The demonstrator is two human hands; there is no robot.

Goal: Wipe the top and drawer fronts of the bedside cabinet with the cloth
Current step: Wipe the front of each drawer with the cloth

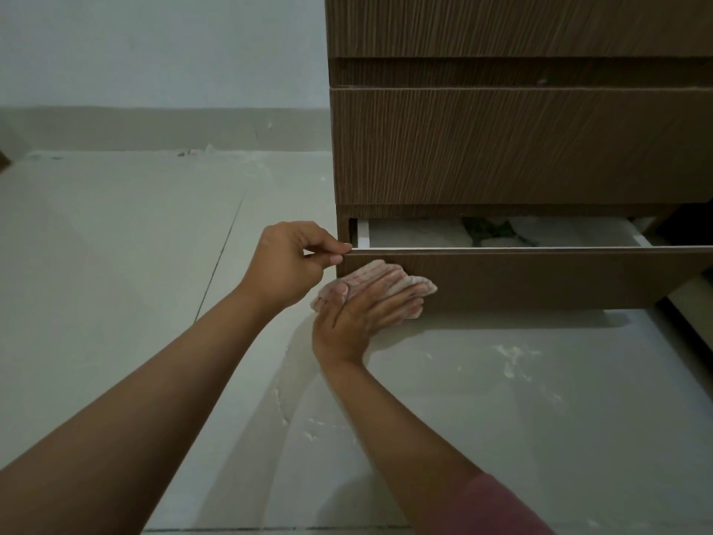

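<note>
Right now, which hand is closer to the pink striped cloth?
Right. The right hand lies flat on the pink striped cloth, pressing it against the brown wooden drawer front. The left hand is just up and left of it, pinching that drawer front's top corner.

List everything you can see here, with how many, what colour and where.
cabinet: one, brown wood grain, upper right
closed drawers: two, brown, above the open one
open drawer: one, brown front, white inside, bottom
cloth: one, white with red stripes, on the open drawer's front
floor: pale tiles, white smears
wall: pale, upper left
sleeve: one, pink, right forearm
left hand: pinches the open drawer's top left corner
right hand: presses the cloth flat
</note>
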